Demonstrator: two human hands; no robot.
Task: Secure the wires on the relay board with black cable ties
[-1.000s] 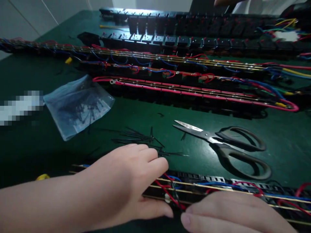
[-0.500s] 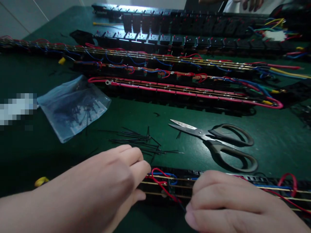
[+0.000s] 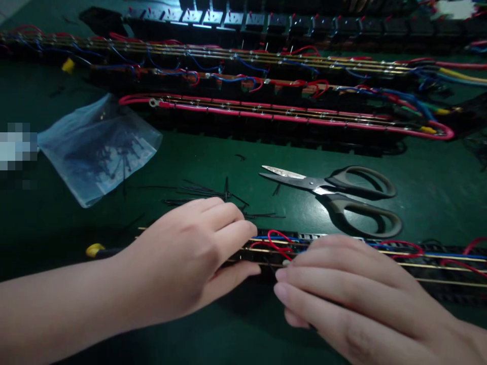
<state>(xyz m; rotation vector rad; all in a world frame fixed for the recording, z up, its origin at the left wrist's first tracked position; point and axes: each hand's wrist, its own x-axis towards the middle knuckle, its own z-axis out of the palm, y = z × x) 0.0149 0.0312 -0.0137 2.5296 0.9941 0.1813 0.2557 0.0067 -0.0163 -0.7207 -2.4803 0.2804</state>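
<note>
A long black strip (image 3: 437, 268) with brass rails and red and blue wires lies across the front. My left hand (image 3: 201, 248) is closed over it, fingers on the far side and thumb on the near side. To its right, my right hand (image 3: 342, 289) has its fingertips pinched together at the strip's near edge, by a red wire loop (image 3: 279, 242). A thin dark strand, apparently a cable tie, runs into this pinch; the fingers hide most of it. Just behind my left hand lie several loose black cable ties (image 3: 201, 190).
Scissors (image 3: 323, 190) with dark handles lie partly open behind my right hand. A clear plastic bag (image 3: 102, 152) of black ties lies at the left. More wired strips (image 3: 266, 114) span the back of the green table (image 3: 213, 157).
The view has tipped down and the strip appears higher in it. My hands have come closer together, the left moving right along the strip. The right hand has turned, its fingers now straighter.
</note>
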